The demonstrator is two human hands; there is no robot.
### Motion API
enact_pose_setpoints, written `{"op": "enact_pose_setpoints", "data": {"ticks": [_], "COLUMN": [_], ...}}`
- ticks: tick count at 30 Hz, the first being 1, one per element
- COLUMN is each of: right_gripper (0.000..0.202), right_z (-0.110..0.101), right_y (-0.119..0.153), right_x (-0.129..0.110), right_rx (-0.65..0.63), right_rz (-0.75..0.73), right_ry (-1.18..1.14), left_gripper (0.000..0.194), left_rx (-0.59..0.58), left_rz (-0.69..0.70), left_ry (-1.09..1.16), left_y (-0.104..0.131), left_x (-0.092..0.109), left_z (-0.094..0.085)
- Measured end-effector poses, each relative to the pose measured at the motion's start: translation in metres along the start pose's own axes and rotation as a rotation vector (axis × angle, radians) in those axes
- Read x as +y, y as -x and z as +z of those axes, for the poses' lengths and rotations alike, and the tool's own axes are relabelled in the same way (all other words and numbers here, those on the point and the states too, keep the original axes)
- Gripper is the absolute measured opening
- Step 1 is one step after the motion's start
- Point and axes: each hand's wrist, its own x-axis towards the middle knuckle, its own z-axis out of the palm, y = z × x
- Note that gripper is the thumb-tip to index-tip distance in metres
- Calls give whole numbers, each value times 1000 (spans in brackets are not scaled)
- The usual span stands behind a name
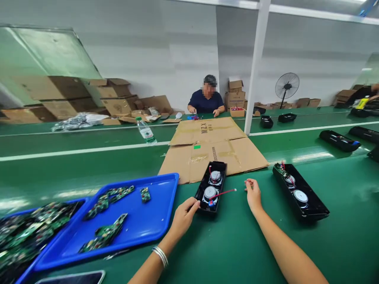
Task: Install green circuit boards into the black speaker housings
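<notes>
A black speaker housing with two round speakers and red wires lies in front of me on the green table. My left hand pinches its near left edge between thumb and fingers. A thin red wire sticks out to the right of the housing and ends in a small white plug. My right hand is just beyond that plug, apart from it, fingers loosely bent and nothing seen in them. To its right rests a second speaker housing, with a green circuit board at its far end.
On my left, a blue tray holds several circuit boards, beside another heap of boards. A phone lies near. Flattened cardboard, a water bottle and more housings lie farther off. A co-worker sits opposite.
</notes>
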Motion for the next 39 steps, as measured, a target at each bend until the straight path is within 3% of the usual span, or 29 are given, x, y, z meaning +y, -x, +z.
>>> {"op": "enact_pose_setpoints", "data": {"ticks": [4,9,14,19,21,23,24,27,30,31,33,36,39], "right_gripper": [58,53,57,59,62,65,66,64,49,43,34,36,34], "right_z": [-4,-20,-48,-76,-86,-94,-97,-100,-88,-80,-62,-32,-11], "right_y": [4,38,94,133,139,141,141,140,141,142,146,157,168], "right_x": [-11,-32,-47,-50,-48,-45,-45,-53,-76,-84,-99,-110,-111], "right_rx": [-156,-320,-183,6,41,2,-33,-38,107,91,-120,-522,-616], "right_rz": [52,183,315,311,281,244,216,3,-508,-690,-926,-1006,-1060], "right_ry": [-123,-197,-62,143,200,251,290,523,720,730,698,648,590], "left_gripper": [38,31,22,24,26,23,21,26,34,34,28,18,24], "left_rx": [-181,-200,-136,-160,-180,-109,-25,198,331,347,364,375,341], "left_rz": [29,18,5,44,76,63,33,-124,-321,-369,-435,-479,-477], "left_ry": [139,266,489,597,476,174,-52,-243,-350,-369,-379,-329,-185], "left_y": [15,24,34,41,39,32,27,6,-11,-14,-19,-22,-23], "left_x": [-5,-6,0,12,11,1,-7,-41,-75,-84,-94,-93,-76], "left_z": [-26,-25,-6,15,11,-6,-20,-68,-107,-115,-124,-125,-116]}}
